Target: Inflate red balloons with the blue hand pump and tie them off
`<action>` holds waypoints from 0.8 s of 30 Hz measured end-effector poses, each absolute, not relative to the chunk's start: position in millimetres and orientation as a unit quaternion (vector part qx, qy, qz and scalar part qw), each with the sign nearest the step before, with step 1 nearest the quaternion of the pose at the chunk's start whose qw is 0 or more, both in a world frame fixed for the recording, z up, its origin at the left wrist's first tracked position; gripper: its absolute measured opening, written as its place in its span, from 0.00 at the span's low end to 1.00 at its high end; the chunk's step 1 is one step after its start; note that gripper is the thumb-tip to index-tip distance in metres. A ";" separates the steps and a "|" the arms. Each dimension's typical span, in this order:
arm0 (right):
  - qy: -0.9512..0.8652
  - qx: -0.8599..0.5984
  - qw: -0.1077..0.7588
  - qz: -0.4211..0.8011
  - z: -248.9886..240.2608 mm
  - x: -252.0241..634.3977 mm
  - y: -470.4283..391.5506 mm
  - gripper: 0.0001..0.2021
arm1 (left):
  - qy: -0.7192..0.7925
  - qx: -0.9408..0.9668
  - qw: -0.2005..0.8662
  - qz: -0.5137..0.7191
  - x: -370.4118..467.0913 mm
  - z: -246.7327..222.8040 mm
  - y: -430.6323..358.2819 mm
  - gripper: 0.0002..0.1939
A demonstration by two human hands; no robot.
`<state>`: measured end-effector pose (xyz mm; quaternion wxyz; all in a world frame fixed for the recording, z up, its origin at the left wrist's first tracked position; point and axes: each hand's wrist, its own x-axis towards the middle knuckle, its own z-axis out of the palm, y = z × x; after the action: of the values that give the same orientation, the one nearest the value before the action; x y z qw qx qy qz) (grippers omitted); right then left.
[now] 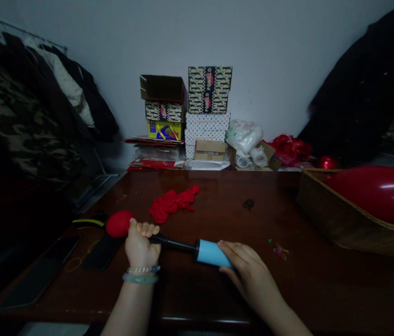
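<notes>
My left hand, with a pale green bangle at the wrist, is closed around the black front end of a hand balloon pump. Sticking out to the left of that fist is a small, partly inflated red balloon, its neck hidden in my fingers. My right hand grips the far end of the pump's light blue barrel, and a black rod shows between barrel and fist. Just beyond my left hand lies a pile of limp red balloons.
Two dark flat objects like phones lie on the brown table at left, near tan rubber bands. Small coloured bands lie at right. A woven basket holds a big red balloon. Boxes stack behind.
</notes>
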<state>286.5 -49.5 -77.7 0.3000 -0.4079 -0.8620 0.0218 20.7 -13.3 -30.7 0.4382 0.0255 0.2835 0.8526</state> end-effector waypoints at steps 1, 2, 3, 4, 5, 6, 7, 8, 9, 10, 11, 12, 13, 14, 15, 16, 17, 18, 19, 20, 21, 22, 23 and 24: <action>-0.862 -0.410 0.299 0.021 -78.1 288.7 -48.9 0.23 | 0.284 0.024 0.438 0.853 21.2 -31.4 -13.1 0.22; -0.862 -0.411 0.297 0.021 -78.7 290.3 -48.6 0.22 | 0.285 0.022 0.439 0.852 22.4 -32.6 -12.8 0.22; -0.862 -0.412 0.296 0.020 -79.2 291.3 -48.6 0.22 | 0.285 0.021 0.440 0.852 24.3 -34.3 -12.5 0.21; -0.862 -0.411 0.295 0.018 -79.5 291.7 -49.0 0.22 | 0.285 0.018 0.441 0.851 26.5 -36.3 -12.1 0.21; -0.864 -0.409 0.294 0.015 -79.5 291.3 -49.7 0.22 | 0.286 0.014 0.443 0.850 29.1 -38.3 -11.8 0.21; -0.865 -0.407 0.293 0.013 -79.2 290.3 -50.7 0.22 | 0.287 0.010 0.446 0.848 31.9 -40.1 -11.5 0.21; -0.866 -0.406 0.292 0.011 -78.7 288.7 -51.9 0.22 | 0.286 0.007 0.451 0.845 35.0 -41.7 -11.4 0.21; -0.866 -0.406 0.292 0.009 -78.2 286.5 -53.3 0.22 | 0.286 0.005 0.457 0.843 38.5 -43.0 -11.5 0.21; -0.866 -0.406 0.293 0.008 -77.9 284.1 -54.8 0.22 | 0.284 0.005 0.463 0.840 42.6 -44.0 -11.8 0.21; -0.864 -0.407 0.296 0.006 -77.9 281.4 -56.4 0.22 | 0.283 0.008 0.468 0.837 47.2 -44.7 -12.3 0.21; -0.862 -0.407 0.302 0.004 -78.5 278.8 -58.0 0.23 | 0.282 0.014 0.473 0.835 52.3 -45.4 -12.9 0.21; -0.860 -0.406 0.309 0.001 -79.4 276.4 -59.6 0.23 | 0.281 0.021 0.477 0.832 57.6 -46.0 -13.7 0.21; -0.859 -0.405 0.314 -0.001 -80.8 274.4 -61.1 0.23 | 0.281 0.028 0.480 0.831 62.9 -46.5 -14.5 0.22; -0.857 -0.405 0.319 -0.002 -82.5 272.8 -62.5 0.23 | 0.283 0.034 0.483 0.828 67.9 -46.9 -15.3 0.22; -0.855 -0.406 0.323 -0.003 -84.2 271.6 -63.7 0.23 | 0.286 0.040 0.485 0.825 72.1 -47.3 -16.0 0.22; -0.853 -0.407 0.327 -0.003 -85.8 270.7 -64.7 0.23 | 0.288 0.045 0.488 0.823 75.4 -47.4 -16.5 0.23; -0.852 -0.407 0.329 -0.002 -87.2 270.0 -65.5 0.23 | 0.291 0.048 0.490 0.821 77.5 -47.2 -16.7 0.23; -0.851 -0.407 0.332 0.000 -88.3 269.4 -66.1 0.23 | 0.292 0.052 0.491 0.819 78.5 -46.7 -16.7 0.23; -0.851 -0.406 0.334 0.004 -88.9 268.7 -66.6 0.23 | 0.293 0.057 0.491 0.818 78.4 -45.9 -16.5 0.24; -0.851 -0.405 0.334 0.010 -89.1 267.9 -66.8 0.23 | 0.293 0.061 0.490 0.819 77.3 -44.9 -16.2 0.24; -0.852 -0.406 0.332 0.018 -88.8 267.2 -66.9 0.23 | 0.292 0.065 0.488 0.820 75.3 -43.7 -15.8 0.24; -0.852 -0.407 0.328 0.025 -88.3 266.5 -66.7 0.24 | 0.290 0.069 0.487 0.821 72.6 -42.4 -15.4 0.24; -0.852 -0.409 0.324 0.032 -87.5 266.1 -66.3 0.25 | 0.287 0.072 0.485 0.823 69.2 -41.1 -15.1 0.23; -0.853 -0.412 0.319 0.038 -86.6 266.1 -65.7 0.25 | 0.284 0.073 0.484 0.824 65.2 -39.9 -14.9 0.23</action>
<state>266.1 -65.7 -86.6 0.3189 -0.4118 -0.8528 0.0381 65.2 -14.9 -39.9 0.4841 0.0729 0.2840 0.8244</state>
